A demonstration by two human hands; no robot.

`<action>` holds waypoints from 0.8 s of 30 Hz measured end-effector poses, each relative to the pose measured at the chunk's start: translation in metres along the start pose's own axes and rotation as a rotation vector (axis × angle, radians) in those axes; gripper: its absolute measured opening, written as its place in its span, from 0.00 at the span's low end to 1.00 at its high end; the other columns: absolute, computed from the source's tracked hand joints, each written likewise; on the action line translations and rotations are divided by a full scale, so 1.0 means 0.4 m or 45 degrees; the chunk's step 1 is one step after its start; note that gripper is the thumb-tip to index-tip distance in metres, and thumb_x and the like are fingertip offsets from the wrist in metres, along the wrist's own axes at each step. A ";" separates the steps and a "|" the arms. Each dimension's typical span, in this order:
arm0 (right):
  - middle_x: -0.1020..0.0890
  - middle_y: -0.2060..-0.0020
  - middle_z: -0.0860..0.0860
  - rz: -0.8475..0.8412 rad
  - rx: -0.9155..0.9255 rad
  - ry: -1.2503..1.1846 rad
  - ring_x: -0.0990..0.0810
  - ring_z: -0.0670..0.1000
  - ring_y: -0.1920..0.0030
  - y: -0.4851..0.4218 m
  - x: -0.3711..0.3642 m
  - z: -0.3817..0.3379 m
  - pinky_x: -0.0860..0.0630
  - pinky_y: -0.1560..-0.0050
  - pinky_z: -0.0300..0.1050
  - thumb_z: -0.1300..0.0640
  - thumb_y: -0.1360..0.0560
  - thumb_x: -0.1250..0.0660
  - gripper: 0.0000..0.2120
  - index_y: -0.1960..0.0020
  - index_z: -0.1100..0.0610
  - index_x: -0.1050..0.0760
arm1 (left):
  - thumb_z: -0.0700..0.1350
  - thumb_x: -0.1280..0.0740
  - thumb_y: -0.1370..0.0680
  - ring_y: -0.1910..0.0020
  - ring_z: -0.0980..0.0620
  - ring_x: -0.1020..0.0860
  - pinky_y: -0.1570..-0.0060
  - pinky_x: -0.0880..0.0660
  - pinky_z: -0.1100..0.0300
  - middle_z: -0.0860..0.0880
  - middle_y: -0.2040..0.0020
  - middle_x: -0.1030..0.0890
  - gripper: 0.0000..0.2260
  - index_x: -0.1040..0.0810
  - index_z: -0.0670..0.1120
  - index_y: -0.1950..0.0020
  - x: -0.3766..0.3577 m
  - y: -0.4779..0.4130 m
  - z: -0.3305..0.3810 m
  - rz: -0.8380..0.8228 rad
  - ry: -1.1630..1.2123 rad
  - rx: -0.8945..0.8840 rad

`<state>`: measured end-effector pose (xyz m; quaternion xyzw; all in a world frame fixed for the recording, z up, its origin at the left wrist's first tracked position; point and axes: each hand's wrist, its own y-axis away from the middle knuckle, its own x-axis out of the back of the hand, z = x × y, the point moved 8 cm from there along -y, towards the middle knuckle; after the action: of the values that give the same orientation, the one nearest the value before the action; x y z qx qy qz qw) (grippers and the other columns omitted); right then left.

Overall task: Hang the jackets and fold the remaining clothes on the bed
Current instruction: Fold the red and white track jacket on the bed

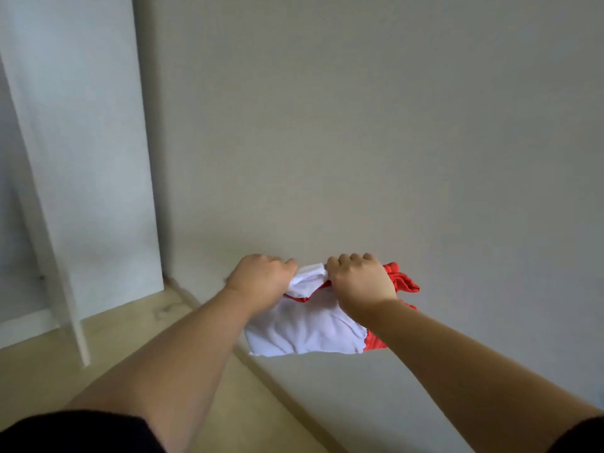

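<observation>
Garment (304, 331) hanging below both hands' grip

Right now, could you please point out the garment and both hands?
garment (304, 335), head view, white panel hanging below.
left hand (261, 276), head view, back of the hand.
right hand (359, 279), head view, back of the hand.

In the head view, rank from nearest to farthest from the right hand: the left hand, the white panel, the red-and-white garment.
1. The red-and-white garment, gripped by the right hand itself.
2. The left hand, just to its left, on the same garment.
3. The white panel, far left by the wall.
</observation>
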<state>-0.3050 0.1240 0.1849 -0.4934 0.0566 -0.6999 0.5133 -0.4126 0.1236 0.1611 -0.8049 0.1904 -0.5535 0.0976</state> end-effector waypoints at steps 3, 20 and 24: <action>0.29 0.81 0.49 -0.008 0.080 -0.076 0.29 0.51 0.81 -0.116 -0.152 -0.063 0.35 0.77 0.36 0.65 0.55 0.25 0.15 0.74 0.55 0.29 | 0.42 0.43 0.23 0.46 0.42 0.22 0.55 0.29 0.55 0.46 0.45 0.21 0.12 0.30 0.47 0.41 -0.144 -0.078 -0.097 -0.077 -0.018 -0.037; 0.24 0.60 0.52 -0.009 0.352 -0.535 0.29 0.53 0.63 -1.188 0.539 -0.195 0.38 0.61 0.44 0.63 0.25 0.45 0.07 0.51 0.56 0.31 | 0.38 0.22 0.45 0.80 0.47 0.27 0.75 0.44 0.65 0.49 0.76 0.25 0.13 0.23 0.45 0.66 0.711 -0.089 -1.170 -0.049 -0.370 0.246; 0.23 0.58 0.53 0.196 0.389 -0.610 0.29 0.54 0.62 -1.430 0.865 -0.215 0.38 0.60 0.44 0.64 0.25 0.46 0.08 0.50 0.57 0.31 | 0.39 0.30 0.29 0.61 0.42 0.20 0.63 0.26 0.55 0.42 0.58 0.19 0.09 0.21 0.43 0.49 0.998 -0.036 -1.438 -0.066 -0.378 0.404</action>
<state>-0.7437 0.0863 0.6953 -0.5558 -0.1350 -0.5230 0.6320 -0.8178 0.0021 0.7192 -0.8567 0.0637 -0.4543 0.2357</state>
